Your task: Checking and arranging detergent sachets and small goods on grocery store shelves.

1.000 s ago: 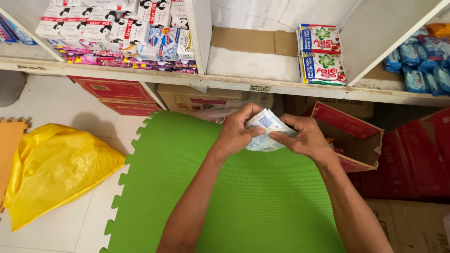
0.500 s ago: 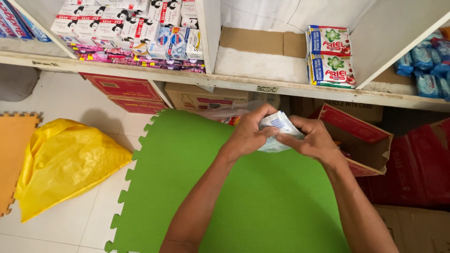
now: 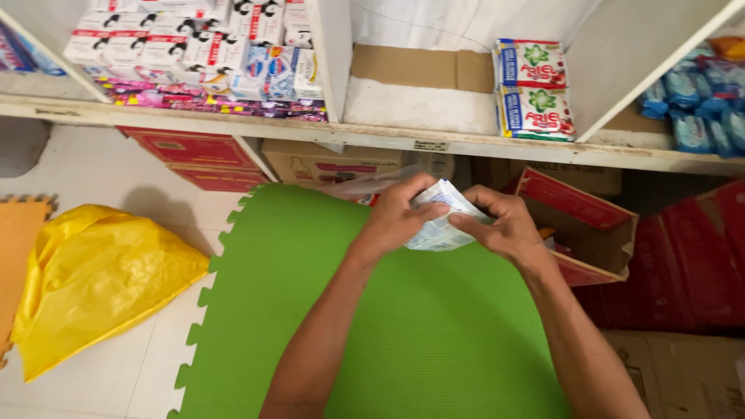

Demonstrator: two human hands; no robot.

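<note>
Two hands grip a small white-and-blue packet above a green foam mat.

Left hand and right hand meet over the mat's far edge. A yellow plastic bag lies left of the mat; an open red carton stands right of it.

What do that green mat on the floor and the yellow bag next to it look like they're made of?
The green mat looks like soft foam: matte, finely textured, with jigsaw-toothed edges like interlocking floor tiles. The yellow bag seems to be thin plastic film: it is glossy, crumpled and slumped in soft folds. Both hands hold a small pack over the mat; it looks like shiny plastic wrap, though that is less certain.
</note>
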